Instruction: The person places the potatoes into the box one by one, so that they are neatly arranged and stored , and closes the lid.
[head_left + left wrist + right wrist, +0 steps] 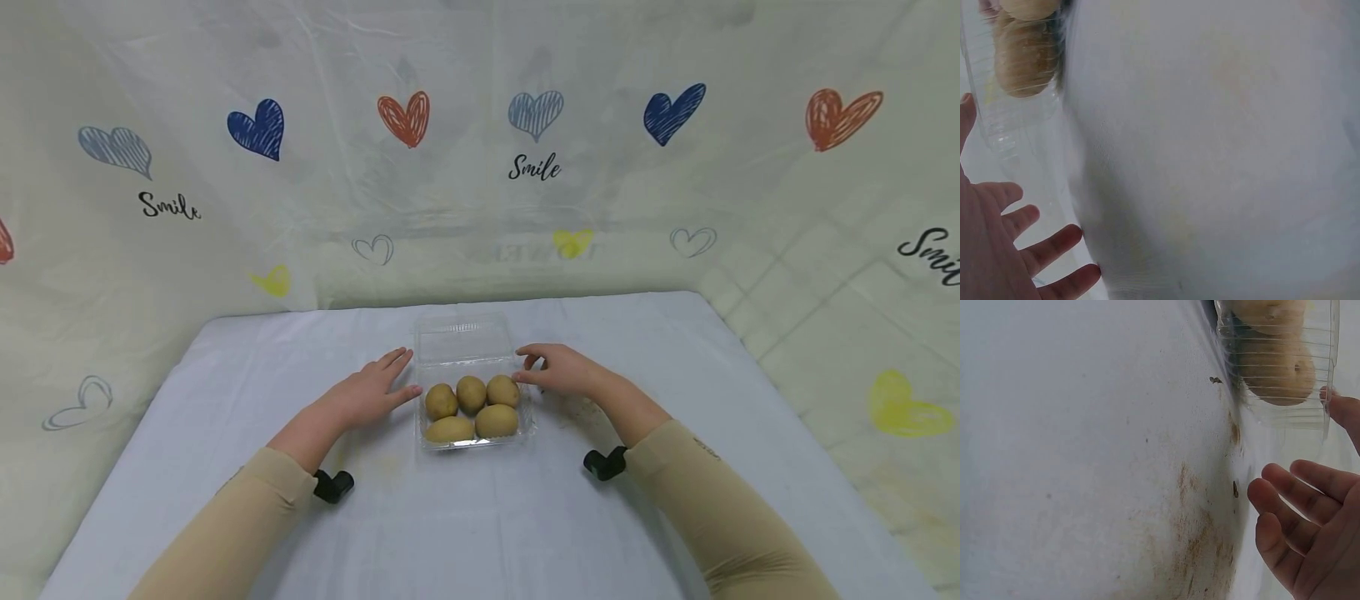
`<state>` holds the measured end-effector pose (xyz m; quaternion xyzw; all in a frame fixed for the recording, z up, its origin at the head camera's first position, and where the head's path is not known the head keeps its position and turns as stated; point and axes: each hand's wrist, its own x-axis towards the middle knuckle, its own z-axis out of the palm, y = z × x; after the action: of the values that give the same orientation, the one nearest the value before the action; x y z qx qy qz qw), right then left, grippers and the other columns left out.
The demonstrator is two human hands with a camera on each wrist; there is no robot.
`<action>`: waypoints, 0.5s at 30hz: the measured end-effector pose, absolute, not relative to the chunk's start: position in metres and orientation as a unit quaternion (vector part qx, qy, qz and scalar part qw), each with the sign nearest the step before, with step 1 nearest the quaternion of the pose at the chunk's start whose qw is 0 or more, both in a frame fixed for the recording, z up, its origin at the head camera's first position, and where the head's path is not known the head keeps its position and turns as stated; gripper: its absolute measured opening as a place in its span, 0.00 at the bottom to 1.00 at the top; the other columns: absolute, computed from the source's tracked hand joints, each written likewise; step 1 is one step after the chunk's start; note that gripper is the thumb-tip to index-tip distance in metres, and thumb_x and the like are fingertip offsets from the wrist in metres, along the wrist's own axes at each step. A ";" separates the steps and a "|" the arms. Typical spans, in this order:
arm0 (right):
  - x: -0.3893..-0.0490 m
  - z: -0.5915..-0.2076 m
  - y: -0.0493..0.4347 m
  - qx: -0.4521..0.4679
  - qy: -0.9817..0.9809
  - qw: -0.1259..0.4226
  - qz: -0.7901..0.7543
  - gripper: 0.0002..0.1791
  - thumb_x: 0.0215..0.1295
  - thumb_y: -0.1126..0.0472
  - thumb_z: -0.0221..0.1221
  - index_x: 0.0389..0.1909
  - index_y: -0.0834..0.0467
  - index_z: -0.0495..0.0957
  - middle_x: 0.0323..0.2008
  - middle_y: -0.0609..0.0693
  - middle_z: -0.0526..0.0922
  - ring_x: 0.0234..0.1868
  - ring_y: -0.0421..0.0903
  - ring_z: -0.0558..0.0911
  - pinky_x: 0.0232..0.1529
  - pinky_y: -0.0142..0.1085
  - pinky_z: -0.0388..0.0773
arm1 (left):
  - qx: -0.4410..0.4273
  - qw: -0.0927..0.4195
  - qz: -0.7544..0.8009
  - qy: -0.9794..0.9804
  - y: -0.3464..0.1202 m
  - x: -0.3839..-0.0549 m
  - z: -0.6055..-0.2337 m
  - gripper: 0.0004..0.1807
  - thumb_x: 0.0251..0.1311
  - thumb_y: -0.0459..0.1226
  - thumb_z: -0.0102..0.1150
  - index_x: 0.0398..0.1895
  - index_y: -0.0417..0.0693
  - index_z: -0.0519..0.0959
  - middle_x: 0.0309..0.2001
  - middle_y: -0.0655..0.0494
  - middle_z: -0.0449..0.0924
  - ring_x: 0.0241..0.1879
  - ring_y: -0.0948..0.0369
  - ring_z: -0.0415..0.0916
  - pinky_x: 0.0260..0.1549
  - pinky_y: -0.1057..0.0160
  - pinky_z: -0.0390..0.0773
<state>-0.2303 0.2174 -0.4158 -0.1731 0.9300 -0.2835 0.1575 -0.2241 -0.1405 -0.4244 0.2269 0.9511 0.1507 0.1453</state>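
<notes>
A clear plastic clamshell box [527, 425] stands on the table with its lid [461, 340] folded back, away from me. Several potatoes [497, 421] lie inside in two rows. At the box's left side is my left hand [369, 393], its fingers straight and spread, the thumb close to the rim. My right hand [564, 369] hovers by the right side with loosely bent fingers, its thumb at the rim near a back-row potato [503, 390]. Whether either thumb touches the plastic I cannot tell. Both wrist views show potatoes [1025, 59] [1275, 369] through the ribbed box wall.
A white cloth [450, 525] covers the table. Brown dirt smears [1194, 544] and small crumbs mark it right of the box. Behind the table hangs a pale sheet [465, 200] printed with hearts and writing. Each wrist carries a black device [333, 486] [604, 463].
</notes>
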 end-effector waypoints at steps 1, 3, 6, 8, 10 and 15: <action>-0.230 -0.416 0.217 -0.172 0.930 0.158 -0.284 0.37 0.67 0.39 0.60 0.68 0.58 0.70 0.51 0.50 0.81 0.42 0.44 0.79 0.42 0.40 0.76 | 0.227 0.146 0.150 0.951 -0.140 -0.224 -0.425 0.48 0.66 0.69 0.39 0.81 0.53 0.46 0.80 0.51 0.44 0.74 0.41 0.50 0.67 0.39 0.57; -0.231 -0.417 0.218 -0.172 0.929 0.159 -0.287 0.37 0.66 0.39 0.60 0.68 0.58 0.70 0.51 0.50 0.81 0.42 0.44 0.79 0.42 0.40 0.76 | 0.228 0.146 0.150 0.951 -0.140 -0.225 -0.425 0.49 0.66 0.70 0.39 0.81 0.53 0.46 0.80 0.50 0.44 0.74 0.40 0.49 0.67 0.38 0.57; -0.231 -0.417 0.218 -0.171 0.928 0.161 -0.290 0.37 0.66 0.39 0.60 0.68 0.58 0.69 0.51 0.50 0.80 0.42 0.43 0.79 0.42 0.40 0.76 | 0.228 0.148 0.146 0.951 -0.140 -0.227 -0.426 0.49 0.66 0.70 0.37 0.81 0.53 0.46 0.80 0.50 0.43 0.74 0.40 0.49 0.67 0.39 0.57; -0.231 -0.417 0.218 -0.171 0.926 0.163 -0.293 0.38 0.66 0.39 0.61 0.68 0.58 0.69 0.51 0.50 0.80 0.42 0.43 0.79 0.42 0.40 0.76 | 0.227 0.150 0.144 0.952 -0.139 -0.227 -0.426 0.49 0.66 0.70 0.36 0.81 0.52 0.46 0.80 0.50 0.43 0.74 0.40 0.49 0.67 0.38 0.56; -0.230 -0.416 0.218 -0.172 0.926 0.163 -0.295 0.38 0.66 0.40 0.61 0.69 0.59 0.69 0.52 0.50 0.80 0.42 0.44 0.79 0.42 0.40 0.76 | 0.224 0.152 0.143 0.952 -0.139 -0.227 -0.425 0.48 0.66 0.70 0.37 0.81 0.52 0.46 0.80 0.50 0.42 0.74 0.40 0.48 0.68 0.39 0.56; -0.230 -0.416 0.217 -0.172 0.924 0.156 -0.304 0.37 0.65 0.42 0.62 0.68 0.60 0.69 0.52 0.50 0.80 0.42 0.44 0.80 0.42 0.39 0.77 | 0.219 0.157 0.146 0.952 -0.138 -0.224 -0.422 0.47 0.68 0.68 0.39 0.81 0.52 0.46 0.80 0.50 0.43 0.75 0.40 0.48 0.67 0.38 0.56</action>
<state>-0.2302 0.2166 -0.4161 -0.1716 0.9241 -0.3038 0.1560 -0.2242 -0.1385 -0.4216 0.2192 0.9518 0.1463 0.1570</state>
